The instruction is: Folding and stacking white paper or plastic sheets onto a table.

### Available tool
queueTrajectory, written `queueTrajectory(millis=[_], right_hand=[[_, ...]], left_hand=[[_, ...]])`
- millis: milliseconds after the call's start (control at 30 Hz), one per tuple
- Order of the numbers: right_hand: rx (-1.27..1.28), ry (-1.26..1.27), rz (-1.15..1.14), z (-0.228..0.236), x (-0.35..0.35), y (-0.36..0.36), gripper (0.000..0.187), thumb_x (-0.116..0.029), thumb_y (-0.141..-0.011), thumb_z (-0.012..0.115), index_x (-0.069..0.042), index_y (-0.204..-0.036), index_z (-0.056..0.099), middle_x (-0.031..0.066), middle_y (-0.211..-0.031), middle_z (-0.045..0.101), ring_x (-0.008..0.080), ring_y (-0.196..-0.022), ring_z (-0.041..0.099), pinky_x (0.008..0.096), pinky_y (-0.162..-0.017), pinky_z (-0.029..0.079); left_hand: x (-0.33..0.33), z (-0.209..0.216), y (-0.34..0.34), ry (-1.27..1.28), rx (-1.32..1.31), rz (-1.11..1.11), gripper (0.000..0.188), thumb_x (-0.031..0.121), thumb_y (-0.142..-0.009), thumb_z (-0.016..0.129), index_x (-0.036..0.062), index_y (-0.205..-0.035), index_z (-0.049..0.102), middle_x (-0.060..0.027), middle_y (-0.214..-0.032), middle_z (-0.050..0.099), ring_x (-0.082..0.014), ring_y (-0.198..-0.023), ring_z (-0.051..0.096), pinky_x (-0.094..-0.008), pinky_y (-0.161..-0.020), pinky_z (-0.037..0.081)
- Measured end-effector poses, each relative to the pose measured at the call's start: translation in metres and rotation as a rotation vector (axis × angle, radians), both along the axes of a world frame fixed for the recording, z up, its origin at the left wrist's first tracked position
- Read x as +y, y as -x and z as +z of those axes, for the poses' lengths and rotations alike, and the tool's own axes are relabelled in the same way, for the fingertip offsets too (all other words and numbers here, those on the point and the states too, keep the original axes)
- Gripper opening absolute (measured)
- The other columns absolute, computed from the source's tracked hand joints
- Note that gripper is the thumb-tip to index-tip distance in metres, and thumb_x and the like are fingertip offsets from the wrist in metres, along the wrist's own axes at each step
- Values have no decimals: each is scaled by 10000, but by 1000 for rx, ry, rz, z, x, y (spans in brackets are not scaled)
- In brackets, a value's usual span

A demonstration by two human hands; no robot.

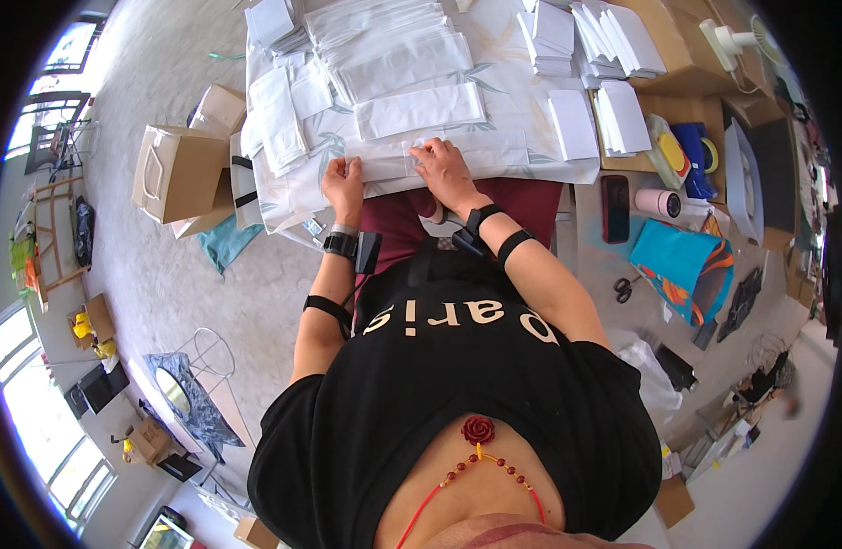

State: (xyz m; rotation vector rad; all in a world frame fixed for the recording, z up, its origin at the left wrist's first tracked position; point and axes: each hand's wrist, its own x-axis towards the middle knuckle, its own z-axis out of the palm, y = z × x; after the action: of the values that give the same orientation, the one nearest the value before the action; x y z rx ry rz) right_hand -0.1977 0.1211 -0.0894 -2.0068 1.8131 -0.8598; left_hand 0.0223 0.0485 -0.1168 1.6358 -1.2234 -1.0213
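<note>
Left hand (343, 189) pinched left end of clear plastic sleeve (384, 167); right hand (449, 177) touched it, fingers bent, couldn't tell if gripping; white packets (419, 111) lay beyond

A phone (615, 209) lies beside a pink cylinder (657, 202), near a turquoise bag (666, 256).

Grey floor (270, 297), bright windows (50, 407) leftward

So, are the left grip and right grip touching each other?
Apart. The head view shows a visible stretch of plastic between the left grip and the right grip, with their fingertips well separated.
</note>
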Motion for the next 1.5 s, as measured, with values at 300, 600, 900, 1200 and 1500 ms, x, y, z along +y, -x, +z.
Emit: queueTrajectory(millis=[300, 600, 900, 1200, 1500], right_hand=[[37, 82, -9, 9, -6, -6, 325, -128, -859, 749, -100, -1175, 678, 97, -1109, 590, 309, -1046, 592, 435, -895, 491], [-99, 103, -17, -8, -9, -13, 273, -79, -845, 735, -66, -1113, 685, 118, -1005, 606, 320, -970, 615, 426, -868, 523], [-109, 10, -4, -4, -9, -9, 412, -102, -822, 784, -72, -1224, 697, 119, -1015, 607, 325, -1005, 612, 426, -908, 516], [-89, -23, 14, -4, -10, -7, 507, -112, -804, 803, -80, -1296, 687, 116, -1057, 599, 320, -1034, 605, 417, -943, 514], [-112, -61, 26, 0, -9, -5, 608, -110, -781, 826, -59, -1351, 623, 144, -1124, 610, 341, -1091, 604, 427, -983, 504]], left_hand=[[4, 14, -5, -74, 66, -83, 236, 177, -909, 791, -31, -983, 706, -7, -810, 698, -62, -704, 592, -244, -622, 470], [2, 18, -11, -142, -17, -126, 239, 206, -952, 751, -16, -1015, 689, -10, -840, 672, -81, -734, 608, -261, -650, 513], [5, 64, 18, -363, 663, -303, 264, 169, -1026, 589, -34, -1192, 620, -128, -1137, 694, -244, -1016, 707, -407, -913, 601], [3, 72, 33, -442, 767, -307, 226, 154, -1018, 566, -21, -1145, 628, -127, -1102, 692, -251, -1008, 707, -415, -917, 588], [2, 54, 45, -447, 703, -340, 258, 193, -1029, 562, -13, -1179, 604, -143, -1127, 690, -253, -1031, 705, -419, -944, 590]])
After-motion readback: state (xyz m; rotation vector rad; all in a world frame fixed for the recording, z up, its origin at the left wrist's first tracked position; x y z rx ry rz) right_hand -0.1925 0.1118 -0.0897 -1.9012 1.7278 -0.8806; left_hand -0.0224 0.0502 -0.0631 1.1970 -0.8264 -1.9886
